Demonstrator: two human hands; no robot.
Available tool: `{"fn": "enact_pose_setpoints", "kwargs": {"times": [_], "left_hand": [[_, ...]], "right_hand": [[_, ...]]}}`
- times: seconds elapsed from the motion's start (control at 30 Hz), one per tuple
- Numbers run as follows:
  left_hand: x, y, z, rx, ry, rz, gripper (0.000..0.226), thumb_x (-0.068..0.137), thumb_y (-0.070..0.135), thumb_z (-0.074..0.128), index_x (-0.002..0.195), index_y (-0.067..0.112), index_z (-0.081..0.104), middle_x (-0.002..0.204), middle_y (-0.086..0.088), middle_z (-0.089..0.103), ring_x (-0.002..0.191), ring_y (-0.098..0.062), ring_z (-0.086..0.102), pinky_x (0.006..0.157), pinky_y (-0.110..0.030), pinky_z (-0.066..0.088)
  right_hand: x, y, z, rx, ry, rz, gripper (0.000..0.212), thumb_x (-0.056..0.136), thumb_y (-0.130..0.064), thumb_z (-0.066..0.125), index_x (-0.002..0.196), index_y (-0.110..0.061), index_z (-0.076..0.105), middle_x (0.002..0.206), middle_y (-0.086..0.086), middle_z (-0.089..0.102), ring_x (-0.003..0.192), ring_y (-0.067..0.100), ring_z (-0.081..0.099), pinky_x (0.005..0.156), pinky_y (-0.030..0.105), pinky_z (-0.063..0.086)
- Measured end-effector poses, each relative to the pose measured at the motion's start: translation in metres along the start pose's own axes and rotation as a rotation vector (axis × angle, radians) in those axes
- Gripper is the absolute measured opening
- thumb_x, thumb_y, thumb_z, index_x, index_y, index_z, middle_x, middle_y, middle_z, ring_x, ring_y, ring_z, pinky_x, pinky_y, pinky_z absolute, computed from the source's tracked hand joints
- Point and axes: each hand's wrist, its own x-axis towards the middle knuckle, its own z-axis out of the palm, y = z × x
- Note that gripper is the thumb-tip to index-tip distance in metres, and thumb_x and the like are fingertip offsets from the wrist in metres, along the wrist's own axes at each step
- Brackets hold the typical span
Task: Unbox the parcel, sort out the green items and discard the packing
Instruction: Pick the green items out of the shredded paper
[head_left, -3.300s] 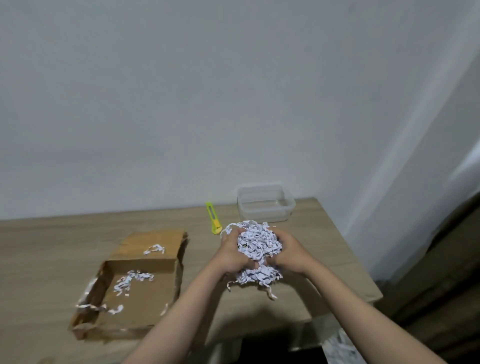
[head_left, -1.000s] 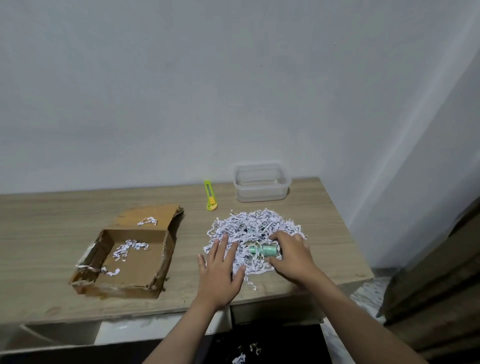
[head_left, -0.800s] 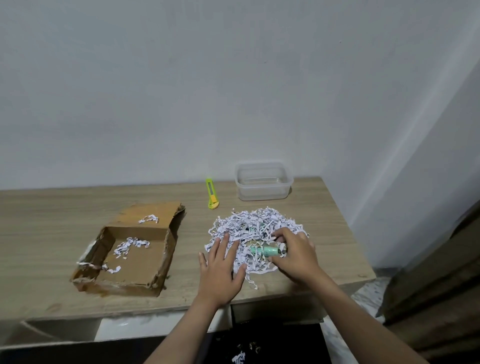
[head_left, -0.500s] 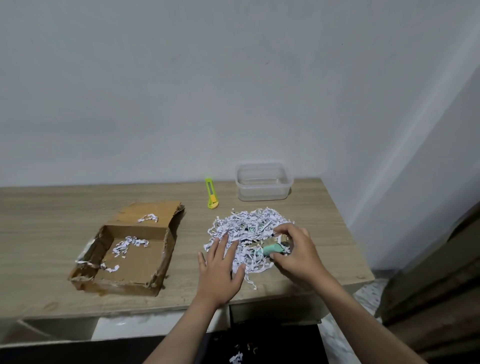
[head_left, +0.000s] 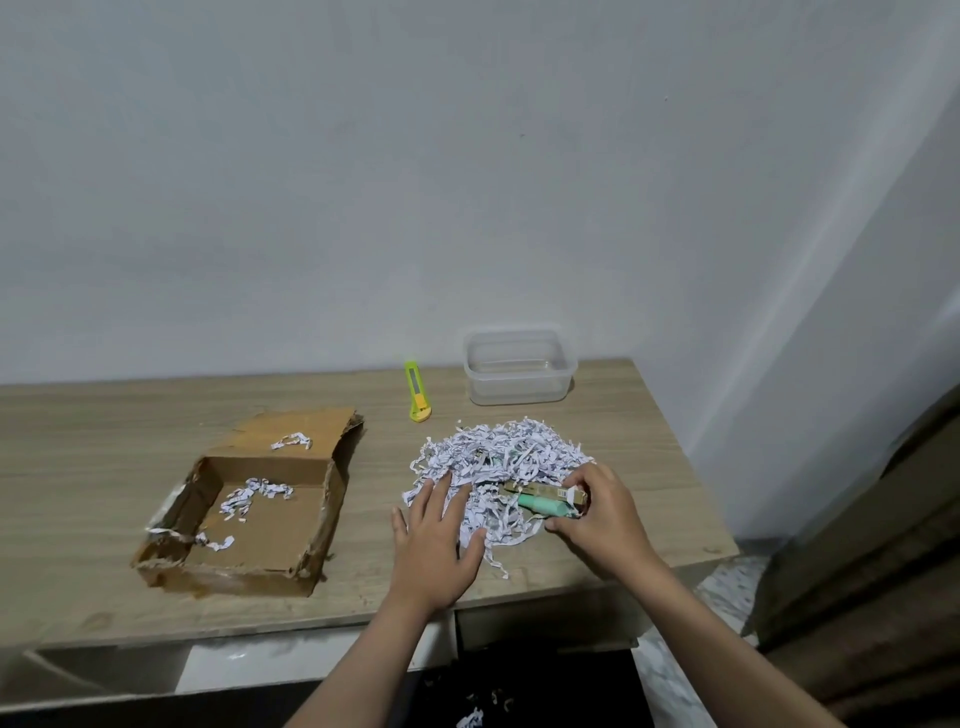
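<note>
Matt wood-grain surface (head_left: 104, 447); rough torn cardboard box (head_left: 249, 519); shredded white paper (head_left: 498, 457); clear glossy plastic container (head_left: 519, 366).

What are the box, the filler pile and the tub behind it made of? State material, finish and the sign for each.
Box: brown cardboard, matte; torn, ragged fibrous edges.
Filler pile: shredded paper, likely printed; thin, crinkled white strips with dark specks.
Tub: clear plastic, probably, smooth and slightly glossy; the table shows through its walls.
</note>
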Motion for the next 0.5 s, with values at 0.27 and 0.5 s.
{"fn": "enact_pose_setpoints", "kwargs": {"times": [0.27, 0.5], "left_hand": [[0.001, 0.0, 0.001, -0.004, 0.007, 0.012, 0.057, 0.09, 0.053, 0.038, 0.143, 0.038, 0.027, 0.157, 0.01, 0.015, 0.147, -0.016, 0.004, 0.114, -0.058, 0.003], [0.001, -0.001, 0.001, 0.002, 0.001, 0.008, 0.057, 0.09, 0.054, 0.038, 0.143, 0.038, 0.026, 0.158, 0.011, 0.015, 0.146, -0.015, 0.003, 0.114, -0.057, 0.002]], "right_hand": [[-0.005, 0.015, 0.008, -0.047, 0.065, 0.08, 0.055, 0.047, -0.033, 0.091, 0.08, -0.016, 0.051, 0.083, -0.006, 0.049, 0.073, 0.013, 0.045, 0.058, 0.022, 0.03], [-0.005, 0.009, 0.012, -0.348, 0.008, 0.057, 0.063, 0.058, -0.067, 0.071, 0.104, -0.026, 0.061, 0.105, -0.01, 0.055, 0.106, 0.016, 0.046, 0.086, 0.033, 0.03]]}}
